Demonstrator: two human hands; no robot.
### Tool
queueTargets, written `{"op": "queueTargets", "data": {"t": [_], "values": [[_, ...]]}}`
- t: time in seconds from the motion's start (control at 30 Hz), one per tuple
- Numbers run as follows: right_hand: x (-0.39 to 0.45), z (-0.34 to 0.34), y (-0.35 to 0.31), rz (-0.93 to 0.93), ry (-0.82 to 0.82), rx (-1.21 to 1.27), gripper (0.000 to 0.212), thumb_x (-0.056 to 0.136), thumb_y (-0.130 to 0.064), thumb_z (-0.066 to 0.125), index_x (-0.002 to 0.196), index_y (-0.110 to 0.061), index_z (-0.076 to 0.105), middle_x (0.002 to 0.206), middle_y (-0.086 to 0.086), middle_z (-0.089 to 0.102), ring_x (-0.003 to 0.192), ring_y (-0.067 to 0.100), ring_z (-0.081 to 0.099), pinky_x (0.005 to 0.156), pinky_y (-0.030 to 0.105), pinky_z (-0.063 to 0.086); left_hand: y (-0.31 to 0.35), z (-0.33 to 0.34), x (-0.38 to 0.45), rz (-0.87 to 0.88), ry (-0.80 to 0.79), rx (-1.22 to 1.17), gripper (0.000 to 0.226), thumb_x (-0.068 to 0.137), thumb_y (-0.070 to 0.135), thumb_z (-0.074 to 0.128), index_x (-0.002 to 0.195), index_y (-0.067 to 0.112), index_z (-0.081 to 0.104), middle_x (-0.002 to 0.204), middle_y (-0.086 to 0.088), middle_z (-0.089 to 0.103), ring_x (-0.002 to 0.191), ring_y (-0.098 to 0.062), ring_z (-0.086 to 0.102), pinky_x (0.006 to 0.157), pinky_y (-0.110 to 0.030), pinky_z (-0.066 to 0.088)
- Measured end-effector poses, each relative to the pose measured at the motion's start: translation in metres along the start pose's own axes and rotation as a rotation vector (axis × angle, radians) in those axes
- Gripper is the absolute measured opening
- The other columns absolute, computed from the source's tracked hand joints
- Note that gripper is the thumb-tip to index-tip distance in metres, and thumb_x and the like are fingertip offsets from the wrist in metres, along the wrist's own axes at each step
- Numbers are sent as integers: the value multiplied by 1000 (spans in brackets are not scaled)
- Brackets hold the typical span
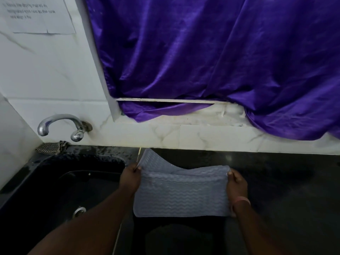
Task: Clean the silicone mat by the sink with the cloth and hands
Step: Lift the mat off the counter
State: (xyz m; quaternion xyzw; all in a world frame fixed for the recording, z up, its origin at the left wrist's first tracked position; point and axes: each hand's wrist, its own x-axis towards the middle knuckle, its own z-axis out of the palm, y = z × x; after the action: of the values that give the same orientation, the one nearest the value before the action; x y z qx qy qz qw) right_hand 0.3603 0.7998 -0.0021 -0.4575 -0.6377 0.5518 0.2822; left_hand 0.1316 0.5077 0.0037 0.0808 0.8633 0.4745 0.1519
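Purple curtain (211, 57) hangs over the window, its hem draped onto the white sill and past the right end of the tiled backsplash.

Black counter (285, 181) runs along the foot of the tiled wall; surface glossy, wet-looking near the sink.

Black sink (60, 183) is set in the counter's left part, steel drain (79, 211) in its basin.

Paper sheet (39, 14) with printed text is stuck to the wall, upper left; text too blurred to read in full.

Grey mat (181, 194) with wavy ribbing is held up off the counter, just right of the sink's right edge. Its far part is folded back and curls upward at the left; the near edge hangs down.

Left hand (129, 178) pinches the mat's left edge, fingers closed on it, thumb on top. Right hand (236, 184) likewise grips the right edge, thumb over the fold. Pink band (241, 201) on the right wrist.

Chrome tap (61, 126) juts from the wall above the sink's back edge.

Dark checked cloth (51, 147) lies bunched on the counter's back left corner, under the tap.
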Motion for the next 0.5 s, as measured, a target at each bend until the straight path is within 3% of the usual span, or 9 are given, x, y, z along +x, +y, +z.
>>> {"op": "queueTargets", "data": {"t": [0.2,0.33,0.4,0.47,0.5], "values": [[38,1,-21,33,46,160,27,100,-18,54,123,-8,65,113,5,64,105,21,58,88,29,42,27,15,25,21,37,-101,22,101,26,58,109,13,73,94,-7,73,91,-26,69,72,-32,51],[63,5,-19,50,53,171,30,100,-21,54,126,-8,63,116,7,64,105,22,57,86,30,41,21,29,43,1,42,-77,45,91,59,56,102,18,72,93,-1,75,93,-25,72,75,-39,57],[81,11,-12,86,-41,49,36,99,-26,56,131,-10,59,125,9,61,110,26,56,88,34,43,27,39,48,-34,36,-86,37,98,43,59,117,13,68,107,-7,71,105,-33,67,75,-38,53],[96,15,2,183,-155,-162,51,97,-27,59,142,-7,47,140,16,52,123,35,52,98,42,43,20,50,52,-139,-6,-20,43,100,26,59,138,7,54,126,-12,61,118,-36,59,85,-38,49],[100,15,10,249,-193,-264,56,97,-28,59,145,-5,42,145,18,47,126,38,49,102,45,42,12,55,53,-176,-36,48,44,100,21,59,139,4,52,130,-13,59,120,-36,57,91,-40,48]]}}
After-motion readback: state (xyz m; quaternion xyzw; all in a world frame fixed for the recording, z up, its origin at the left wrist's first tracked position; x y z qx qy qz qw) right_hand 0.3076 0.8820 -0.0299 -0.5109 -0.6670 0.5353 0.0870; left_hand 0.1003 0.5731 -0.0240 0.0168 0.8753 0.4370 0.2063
